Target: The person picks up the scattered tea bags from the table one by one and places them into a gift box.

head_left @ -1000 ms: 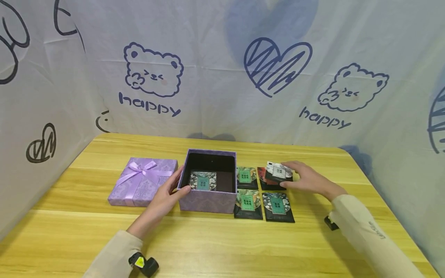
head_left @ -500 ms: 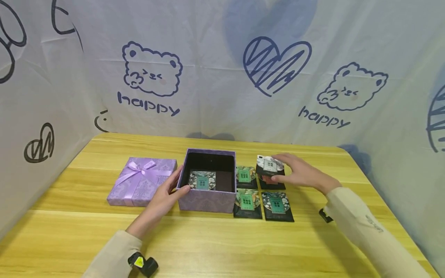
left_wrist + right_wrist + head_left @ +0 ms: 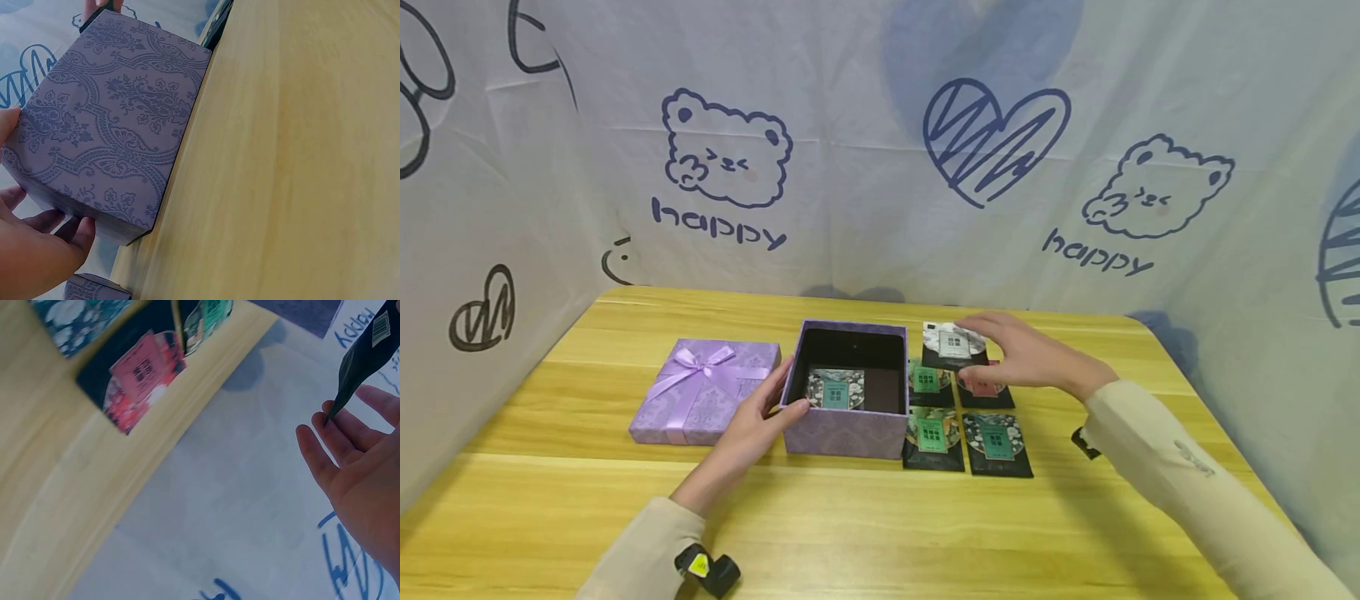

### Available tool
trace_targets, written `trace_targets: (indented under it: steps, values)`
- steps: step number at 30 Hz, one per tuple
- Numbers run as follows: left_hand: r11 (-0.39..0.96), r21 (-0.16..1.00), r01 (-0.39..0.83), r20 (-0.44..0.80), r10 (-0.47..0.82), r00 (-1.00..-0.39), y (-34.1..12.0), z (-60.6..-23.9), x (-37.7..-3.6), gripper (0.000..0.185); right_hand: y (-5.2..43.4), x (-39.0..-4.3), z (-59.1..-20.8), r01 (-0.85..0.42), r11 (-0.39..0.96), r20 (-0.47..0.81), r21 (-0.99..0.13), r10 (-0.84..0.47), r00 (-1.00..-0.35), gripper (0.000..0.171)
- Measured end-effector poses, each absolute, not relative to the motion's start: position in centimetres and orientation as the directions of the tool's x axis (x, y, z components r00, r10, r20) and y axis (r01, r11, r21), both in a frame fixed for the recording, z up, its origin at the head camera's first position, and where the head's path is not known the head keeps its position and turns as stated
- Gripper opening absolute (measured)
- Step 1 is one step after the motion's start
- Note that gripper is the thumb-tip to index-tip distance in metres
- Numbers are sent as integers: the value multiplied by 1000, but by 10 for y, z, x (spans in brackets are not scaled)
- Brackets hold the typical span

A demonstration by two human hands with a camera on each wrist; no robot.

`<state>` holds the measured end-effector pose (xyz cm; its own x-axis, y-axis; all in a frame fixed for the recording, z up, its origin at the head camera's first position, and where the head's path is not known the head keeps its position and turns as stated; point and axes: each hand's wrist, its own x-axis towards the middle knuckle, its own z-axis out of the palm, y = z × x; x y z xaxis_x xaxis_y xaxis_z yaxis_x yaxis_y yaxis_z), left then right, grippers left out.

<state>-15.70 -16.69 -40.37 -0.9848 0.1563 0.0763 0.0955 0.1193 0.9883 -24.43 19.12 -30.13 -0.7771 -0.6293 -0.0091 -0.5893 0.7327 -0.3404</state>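
Your right hand (image 3: 1033, 357) holds a flat white-and-black sachet with a pale label (image 3: 953, 345) by its right edge, thumb and fingers pinching it. Over the last second you have carried it leftward, off the black sachet with a red label (image 3: 988, 390), which now lies more exposed just below your right thumb. The held sachet hangs to the left of those fingers, partly covering the far black-and-green sachet (image 3: 929, 380). It is nearer the open purple patterned cardboard box (image 3: 846, 433) than it was, but does not reach its opening, so by my judgement placing it is a step not yet done.

The box stands left of your right fingers. Your left hand (image 3: 751, 432) has stayed at its near left corner, thumb on the rim and fingers bent against the side wall, apparently steadying it. Inside, to the right of your left fingers, lies a floral sachet with a teal label (image 3: 836, 388).

Nearer to you than your right fingers, the near black-and-green sachet (image 3: 933, 438) and a black floral sachet with a teal label (image 3: 998, 445) rest on the pale wooden table (image 3: 850, 525). Beyond your left fingers, to their left, is the purple lid with a lilac ribbon bow (image 3: 711, 408).
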Motion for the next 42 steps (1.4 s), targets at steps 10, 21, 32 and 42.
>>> trace_targets:
  steps: [10, 21, 32, 42]
  values:
    - [127, 988, 92, 72, 154, -985, -167, -405, -158, 71, 164, -240, -288, -632, 711, -55, -308, -677, -734, 79]
    - [130, 987, 92, 72, 152, -986, -168, -406, -158, 71, 135, -241, -291, -720, 627, -90, -298, -769, -633, 78]
    - [120, 988, 98, 79, 152, -985, -168, -406, -159, 71, 107, -246, -299, -717, 598, -179, -359, -798, -576, 74]
    - [127, 987, 99, 79, 154, -985, -167, -406, -159, 71, 92, -253, -302, -736, 617, -216, -280, -787, -577, 73]
